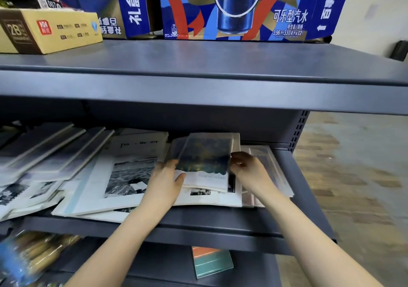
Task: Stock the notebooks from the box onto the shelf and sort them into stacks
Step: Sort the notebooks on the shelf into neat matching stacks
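A dark-covered notebook [205,154] is held over the right half of the middle shelf [293,189], above a small pile of white-edged notebooks [205,195]. Whether it touches that pile cannot be told. Its left edge is taken by the left hand [164,181]: the thumb is laid on the pale lower band of the cover, and the fingers are hidden behind the edge. Its right edge is taken by the right hand [247,167], whose fingers are curled round it. Both grips are thus closed on the same notebook.

A large notebook with a black-and-white photograph cover [123,176] is seen just left of the pile. Further left, slanted notebook stacks [44,152] are noted overlapping one another. A pale stack [268,160] lies just beyond the right hand.

On the top shelf [198,83] blue cola cartons [237,8] and a tan cardboard box [46,32] are stored. Below, a teal and orange packet [212,263] and blurred wrapped goods [33,258] are recorded.
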A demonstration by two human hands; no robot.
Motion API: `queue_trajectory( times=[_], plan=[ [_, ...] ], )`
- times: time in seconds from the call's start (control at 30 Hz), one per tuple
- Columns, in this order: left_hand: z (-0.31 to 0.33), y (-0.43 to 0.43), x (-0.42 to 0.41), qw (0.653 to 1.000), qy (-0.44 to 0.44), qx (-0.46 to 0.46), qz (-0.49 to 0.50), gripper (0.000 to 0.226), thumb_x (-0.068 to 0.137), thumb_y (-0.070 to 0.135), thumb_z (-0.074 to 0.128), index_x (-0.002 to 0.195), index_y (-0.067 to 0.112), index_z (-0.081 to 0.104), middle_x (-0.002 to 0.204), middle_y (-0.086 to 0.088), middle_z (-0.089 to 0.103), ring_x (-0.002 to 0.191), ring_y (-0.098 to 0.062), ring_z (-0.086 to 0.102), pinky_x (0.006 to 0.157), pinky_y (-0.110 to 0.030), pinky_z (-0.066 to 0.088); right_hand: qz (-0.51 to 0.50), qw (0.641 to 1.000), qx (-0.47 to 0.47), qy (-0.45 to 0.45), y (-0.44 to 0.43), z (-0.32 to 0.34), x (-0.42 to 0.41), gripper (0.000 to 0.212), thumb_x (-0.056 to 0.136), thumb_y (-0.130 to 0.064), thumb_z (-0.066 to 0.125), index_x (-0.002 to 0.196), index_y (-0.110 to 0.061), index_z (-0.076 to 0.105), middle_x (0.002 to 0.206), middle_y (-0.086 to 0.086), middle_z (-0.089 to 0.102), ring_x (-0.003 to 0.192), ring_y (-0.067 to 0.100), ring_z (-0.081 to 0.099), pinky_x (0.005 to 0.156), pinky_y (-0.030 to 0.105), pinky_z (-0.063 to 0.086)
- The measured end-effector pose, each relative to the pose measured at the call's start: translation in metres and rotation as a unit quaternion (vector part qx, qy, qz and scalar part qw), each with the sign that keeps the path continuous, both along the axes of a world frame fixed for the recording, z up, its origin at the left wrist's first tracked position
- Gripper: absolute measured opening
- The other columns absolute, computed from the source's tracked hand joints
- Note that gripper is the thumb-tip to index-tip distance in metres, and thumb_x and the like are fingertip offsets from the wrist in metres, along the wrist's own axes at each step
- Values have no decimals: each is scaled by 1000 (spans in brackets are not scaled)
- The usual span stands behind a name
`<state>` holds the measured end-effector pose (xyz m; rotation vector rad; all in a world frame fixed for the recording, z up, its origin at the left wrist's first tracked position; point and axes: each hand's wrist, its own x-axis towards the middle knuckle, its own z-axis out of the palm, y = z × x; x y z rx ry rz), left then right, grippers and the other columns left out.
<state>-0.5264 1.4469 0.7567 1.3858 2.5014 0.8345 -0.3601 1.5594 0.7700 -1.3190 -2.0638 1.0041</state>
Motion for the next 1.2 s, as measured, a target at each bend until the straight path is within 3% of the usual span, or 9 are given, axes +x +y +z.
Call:
queue_trajectory(
  times=[0.13,0.3,0.47,0.53,0.57,0.67,0.87,1.07,1.2],
  plan=[
    [-2,-6,-8,998,3,-44,-55,62,87,46,58,140,20,38,141,-11,39,129,-28,39,103,-32,33,19,999,10,-31,-5,5,-14,25,84,-18,49,105,-17,62,99,7,69,92,27,60,71,28,44],
    [-6,-8,-16,978,134,-109,-118,80,77,63,58,144,30,28,148,-1,31,136,-23,28,110,-34,24,7,1000,-8,-15,-11,5,-32,45,89,-20,53,132,-9,45,128,10,58,114,29,55,78,26,40],
    [-10,-7,-30,968,196,-82,-131,69,82,63,51,140,27,37,142,0,39,131,-23,35,105,-34,29,-50,996,-64,26,-12,11,-43,40,88,-20,53,122,1,47,110,18,60,103,34,57,86,38,47],
    [-13,-8,-35,960,231,-58,-149,64,81,60,53,132,22,50,133,-1,48,123,-26,45,99,-37,38,-55,991,-101,73,-12,13,-43,21,87,-19,53,102,-5,55,120,12,51,114,31,48,92,42,45],
    [-14,-9,-36,954,248,-42,-164,60,79,59,56,124,19,58,123,-2,56,113,-27,53,91,-39,45,-61,987,-117,88,-13,13,-44,7,85,-17,52,84,-11,51,80,1,27,76,17,23,69,34,17],
    [-20,-9,-41,930,318,-10,-184,51,76,60,50,97,18,71,93,1,67,81,-23,66,60,-35,55,-72,983,-122,119,-9,8,-45,12,80,-16,47,72,-12,39,70,9,28,67,21,26,61,34,18],
    [-23,-10,-47,909,378,1,-175,54,80,57,34,86,19,72,81,3,68,68,-19,65,51,-28,50,-62,996,-48,47,-9,8,-54,15,81,-11,45,67,-12,40,63,8,31,59,19,28,55,26,21],
    [-26,-14,-60,918,357,11,-173,38,61,53,76,74,19,67,72,5,64,61,-19,64,52,-26,49,-30,997,-73,-8,-10,10,-59,20,84,-17,42,75,-3,52,57,12,50,59,25,49,64,32,41],
    [-24,-19,-69,931,324,30,-166,38,57,51,81,80,23,69,76,8,67,64,-18,66,56,-28,51,-43,995,-92,-16,-11,5,-66,20,83,-15,42,65,-7,43,57,10,46,54,25,43,59,30,35]
  ],
)
